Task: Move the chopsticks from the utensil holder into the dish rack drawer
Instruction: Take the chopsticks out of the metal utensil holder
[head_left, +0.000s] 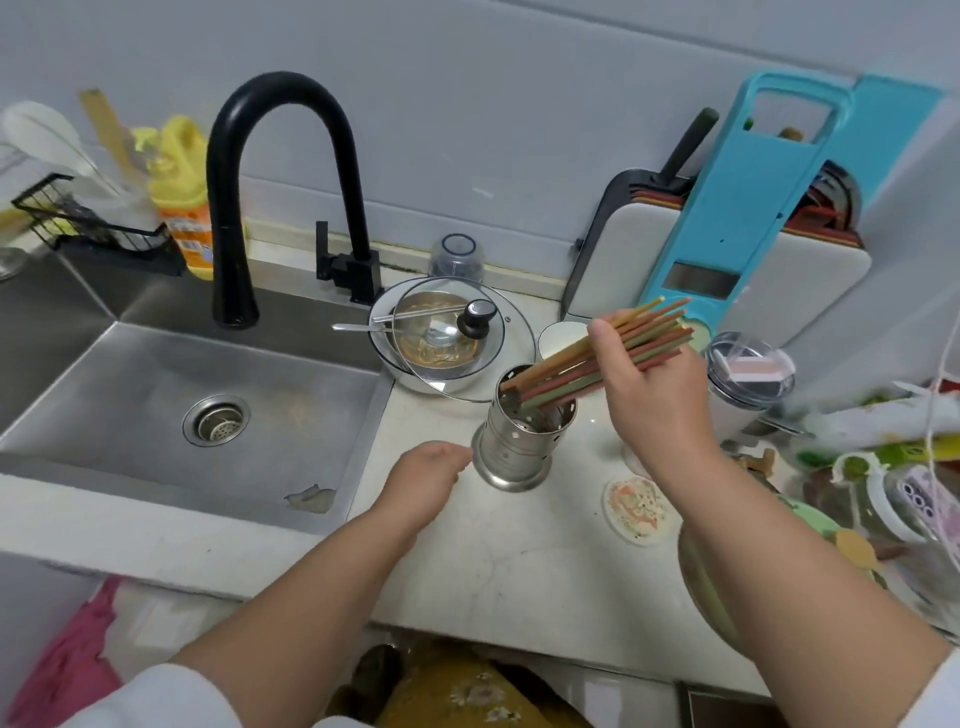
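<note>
A perforated steel utensil holder (522, 441) stands on the pale counter, tilted slightly toward me. My right hand (652, 384) is closed around a bundle of several coloured chopsticks (571, 366). The bundle slants up to the right, and its lower tips are still inside the holder's mouth. My left hand (423, 483) rests against the holder's lower left side, fingers curled; whether it grips the holder is unclear. No dish rack drawer is in view.
A steel sink (171, 415) with a black faucet (260, 197) lies to the left. A bowl under a glass lid (452, 335) sits behind the holder. Cutting boards and a blue slicer (737, 208) lean at the back right. Jars and clutter (857, 467) crowd the right.
</note>
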